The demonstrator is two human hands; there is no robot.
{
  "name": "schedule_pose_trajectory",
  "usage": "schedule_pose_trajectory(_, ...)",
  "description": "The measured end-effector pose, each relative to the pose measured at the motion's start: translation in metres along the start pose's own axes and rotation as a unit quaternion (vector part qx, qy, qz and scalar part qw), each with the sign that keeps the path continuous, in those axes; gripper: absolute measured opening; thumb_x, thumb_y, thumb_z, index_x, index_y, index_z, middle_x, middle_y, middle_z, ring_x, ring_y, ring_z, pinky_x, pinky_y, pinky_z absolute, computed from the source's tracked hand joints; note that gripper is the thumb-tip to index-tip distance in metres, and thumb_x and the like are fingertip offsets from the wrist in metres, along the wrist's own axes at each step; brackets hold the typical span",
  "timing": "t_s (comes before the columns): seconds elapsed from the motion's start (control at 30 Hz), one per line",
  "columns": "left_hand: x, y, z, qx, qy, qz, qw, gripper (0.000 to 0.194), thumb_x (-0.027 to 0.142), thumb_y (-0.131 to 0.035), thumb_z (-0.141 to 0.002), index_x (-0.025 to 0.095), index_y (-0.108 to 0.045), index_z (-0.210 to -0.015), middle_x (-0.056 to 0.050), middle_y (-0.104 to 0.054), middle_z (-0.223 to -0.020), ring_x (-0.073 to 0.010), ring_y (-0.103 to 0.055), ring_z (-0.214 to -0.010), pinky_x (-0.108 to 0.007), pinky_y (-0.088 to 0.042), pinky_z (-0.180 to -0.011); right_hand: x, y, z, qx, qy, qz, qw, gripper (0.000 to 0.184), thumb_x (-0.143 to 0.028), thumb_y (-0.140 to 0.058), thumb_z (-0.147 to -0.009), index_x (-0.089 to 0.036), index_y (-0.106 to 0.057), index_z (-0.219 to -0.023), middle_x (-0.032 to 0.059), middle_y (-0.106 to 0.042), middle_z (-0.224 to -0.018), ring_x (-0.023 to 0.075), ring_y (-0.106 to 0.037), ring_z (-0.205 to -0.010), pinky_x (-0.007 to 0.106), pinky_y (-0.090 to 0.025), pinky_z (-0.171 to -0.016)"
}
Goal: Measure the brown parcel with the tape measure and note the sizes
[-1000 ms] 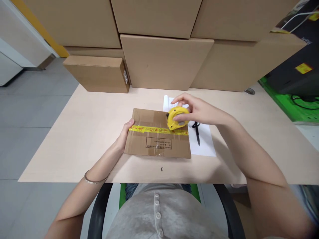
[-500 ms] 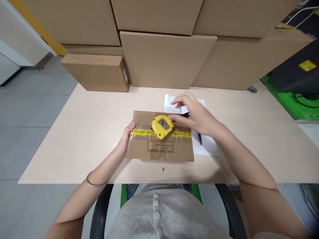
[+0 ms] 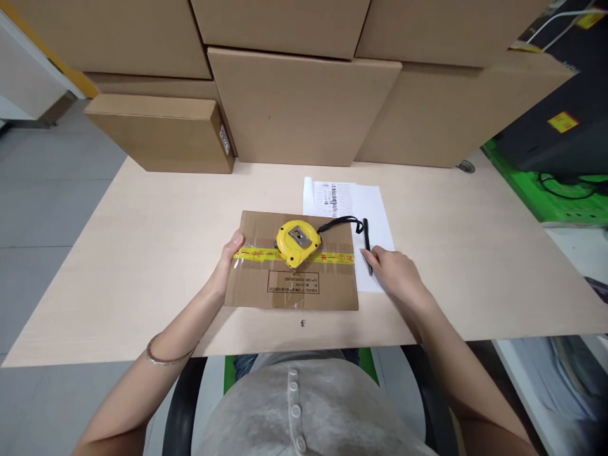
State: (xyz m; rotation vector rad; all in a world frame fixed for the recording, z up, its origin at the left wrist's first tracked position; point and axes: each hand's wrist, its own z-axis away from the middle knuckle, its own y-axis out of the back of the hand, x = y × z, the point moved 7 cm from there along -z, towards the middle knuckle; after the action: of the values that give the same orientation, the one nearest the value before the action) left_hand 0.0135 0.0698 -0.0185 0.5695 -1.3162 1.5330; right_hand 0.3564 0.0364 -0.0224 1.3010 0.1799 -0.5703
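Observation:
My left hand (image 3: 227,259) grips the left edge of a flat cardboard box (image 3: 251,288), thumb on top and the other fingers hidden. Yellow printed tape runs across the box, with a printed label frame below it. A yellow tape measure (image 3: 293,252) lies on the box, its black wrist strap (image 3: 342,220) trailing right past the edge. Beside the box, my right hand (image 3: 399,272) has its thumb and fingertips closed at a black pen (image 3: 367,233). The pen lies over white papers (image 3: 373,202), which are partly covered by the box.
Large cardboard boxes (image 3: 304,107) stand stacked along the back of the table (image 3: 156,253). A smaller carton (image 3: 166,136) sits at the back left. On the right are a dark case (image 3: 532,136) and a green surface (image 3: 515,183). A small dark mark (image 3: 303,323) shows near the front edge.
My right hand has left the tape measure's strap and moved down and right to the pen. The strap now lies stretched out to the right. My left hand still holds the box.

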Motion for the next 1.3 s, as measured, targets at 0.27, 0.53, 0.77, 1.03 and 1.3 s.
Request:
schedule_pose_trajectory(0.27, -0.005, 0.001, 0.005, 0.049, 0.052, 0.006, 0.997, 0.064, 0.066, -0.079, -0.072, 0.02, -0.073, -0.115, -0.009, -0.086, -0.096, -0.0416, -0.08, -0.104, -0.047, -0.068, -0.083, 0.012, -0.032, 0.042, 0.106, 0.015, -0.294, 0.95, 0.049, -0.076, -0.056, -0.089, -0.028, -0.05, -0.081, -0.0002, -0.064, -0.064, 0.0175, -0.055, -0.051, 0.031, -0.043, -0.051)
schedule_pose_trajectory(0.53, 0.0, 0.002, 0.007, 0.071, 0.033, -0.01, 0.997, 0.062, 0.066, -0.083, -0.07, 0.022, -0.074, -0.112, -0.008, -0.086, -0.099, -0.0411, -0.08, -0.106, -0.045, -0.068, -0.082, 0.009, -0.047, 0.064, 0.139, 0.036, -0.335, 0.931, 0.031, -0.041, -0.075, -0.079, -0.025, -0.053, -0.064, -0.0052, -0.051, -0.056, 0.0116, -0.043, -0.051, 0.027, -0.033, -0.051)
schedule_pose_trajectory(0.77, 0.0, 0.001, 0.007, 0.067, 0.035, -0.017, 0.997, 0.062, 0.069, -0.081, -0.071, 0.023, -0.075, -0.113, -0.008, -0.086, -0.1, -0.041, -0.079, -0.108, -0.045, -0.068, -0.082, 0.01, -0.051, 0.065, 0.114, 0.036, -0.332, 0.936, 0.031, -0.036, -0.075, -0.081, -0.023, -0.053, -0.063, -0.0053, -0.051, -0.057, 0.0116, -0.044, -0.054, 0.026, -0.033, -0.052)
schedule_pose_trajectory(1.03, 0.002, -0.001, 0.007, 0.06, 0.028, -0.024, 0.997, 0.064, 0.07, -0.081, -0.071, 0.025, -0.075, -0.116, -0.008, -0.086, -0.101, -0.0406, -0.079, -0.107, -0.045, -0.068, -0.084, 0.01, -0.053, 0.067, 0.112, 0.033, -0.325, 0.939, 0.03, -0.036, -0.075, -0.081, -0.023, -0.054, -0.064, -0.0047, -0.053, -0.058, 0.0124, -0.047, -0.055, 0.026, -0.034, -0.053)
schedule_pose_trajectory(1.3, 0.005, -0.001, 0.007, 0.066, 0.018, -0.031, 0.997, 0.062, 0.068, -0.08, -0.073, 0.024, -0.074, -0.116, -0.008, -0.085, -0.096, -0.0405, -0.08, -0.105, -0.046, -0.067, -0.082, 0.01, -0.051, 0.068, 0.121, 0.033, -0.314, 0.941, 0.03, -0.037, -0.073, -0.083, -0.023, -0.055, -0.064, -0.0052, -0.051, -0.058, 0.0124, -0.046, -0.054, 0.026, -0.035, -0.053)
